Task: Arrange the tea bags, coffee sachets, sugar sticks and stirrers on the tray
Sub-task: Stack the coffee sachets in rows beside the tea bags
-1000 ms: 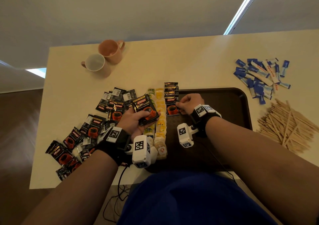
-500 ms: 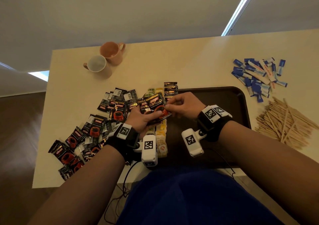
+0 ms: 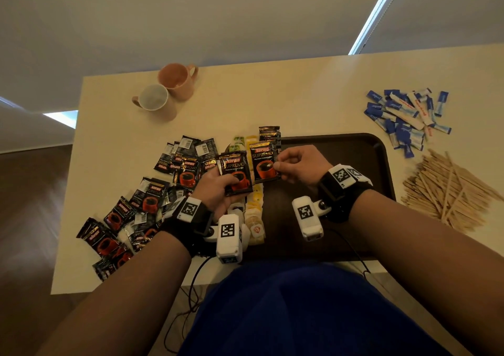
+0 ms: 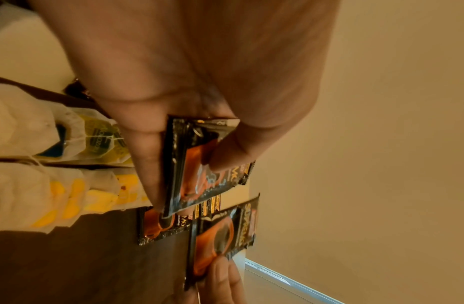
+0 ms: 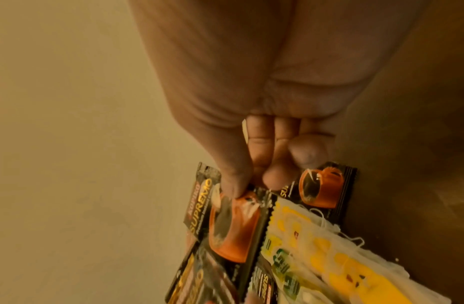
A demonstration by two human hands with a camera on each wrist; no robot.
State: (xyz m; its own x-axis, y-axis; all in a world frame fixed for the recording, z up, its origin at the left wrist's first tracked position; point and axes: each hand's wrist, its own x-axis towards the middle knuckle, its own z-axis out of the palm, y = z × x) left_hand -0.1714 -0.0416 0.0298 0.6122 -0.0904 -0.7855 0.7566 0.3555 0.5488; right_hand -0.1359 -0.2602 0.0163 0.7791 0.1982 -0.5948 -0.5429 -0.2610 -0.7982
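Right hand (image 3: 297, 166) up over the near-left part of the brown tray (image 3: 381, 159), thumb and fingers pinching the edge of one coffee sachet (image 3: 264, 164). Just left of it, the left hand (image 3: 215, 192) grips a small stack of sachets (image 3: 236, 175), thumb pressed across the front, fingers curled behind. Under both hands run two rows of tea bags (image 3: 255, 211) along the tray's left side, and a short row of sachets (image 3: 269, 134) lies just beyond the right hand's knuckles. Loose sachets (image 3: 141, 200) sprawl on the table left of the left wrist. Far right of the right hand, sugar sticks (image 3: 403, 121) and wooden stirrers (image 3: 447, 189) sit off the tray. Two mugs (image 3: 163, 93) stand well beyond the left hand.
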